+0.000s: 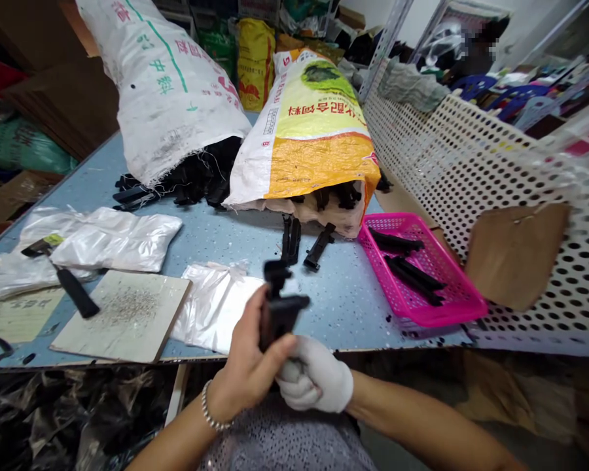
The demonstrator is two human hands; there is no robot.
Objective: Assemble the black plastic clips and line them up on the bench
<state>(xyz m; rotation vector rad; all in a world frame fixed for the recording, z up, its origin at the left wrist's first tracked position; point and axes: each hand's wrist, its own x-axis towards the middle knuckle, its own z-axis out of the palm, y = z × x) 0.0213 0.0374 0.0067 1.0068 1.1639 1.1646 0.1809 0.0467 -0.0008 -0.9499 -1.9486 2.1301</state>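
1. The bare left hand (245,363) wraps thumb and fingers around a black plastic part (283,316) — held near the blue table's (344,288) front edge.
2. The white-gloved right hand (320,378) is curled closed beside it — around what, I can't tell.
3. Rightward, a pink basket (446,318) holds black pieces (419,275).

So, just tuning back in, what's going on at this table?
A person's bare left hand holds a black part upright near the table's front edge; the gloved right hand is curled by its lower end. More black pieces show at the mouths of a white sack and a yellow-and-orange sack, two lie loose on the table, and others sit in the pink basket.
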